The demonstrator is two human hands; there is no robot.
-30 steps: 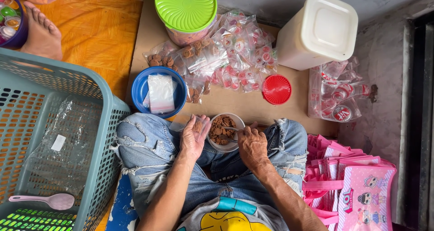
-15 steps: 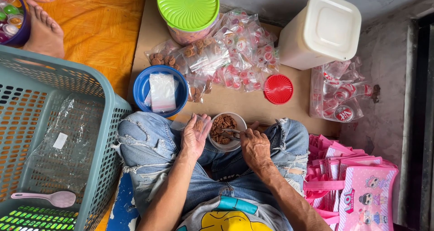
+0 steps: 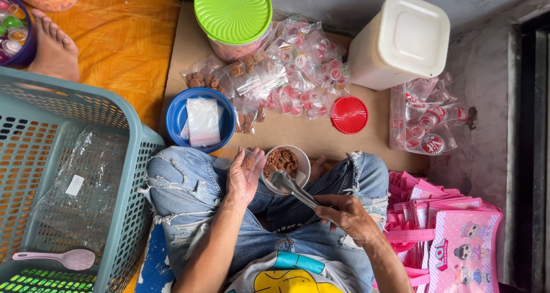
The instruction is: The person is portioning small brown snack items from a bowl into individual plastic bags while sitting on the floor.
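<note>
A small white bowl of brown snack pieces rests between my knees. My left hand holds a small clear plastic bag with a few brown pieces in it, right beside the bowl. My right hand grips the handle of a metal spoon, whose scoop lies at the bowl's near edge. A blue bowl holding a stack of empty clear bags sits just left of my left knee.
A teal plastic basket with a pink spoon stands at left. Filled snack bags are heaped on cardboard, with a green-lidded jar, a white container, a red lid and pink bags. Another person's foot is at upper left.
My right hand has drawn back from the bowl toward my lap, now showing the spoon's handle. My left hand stays by the bowl with the small bag.
</note>
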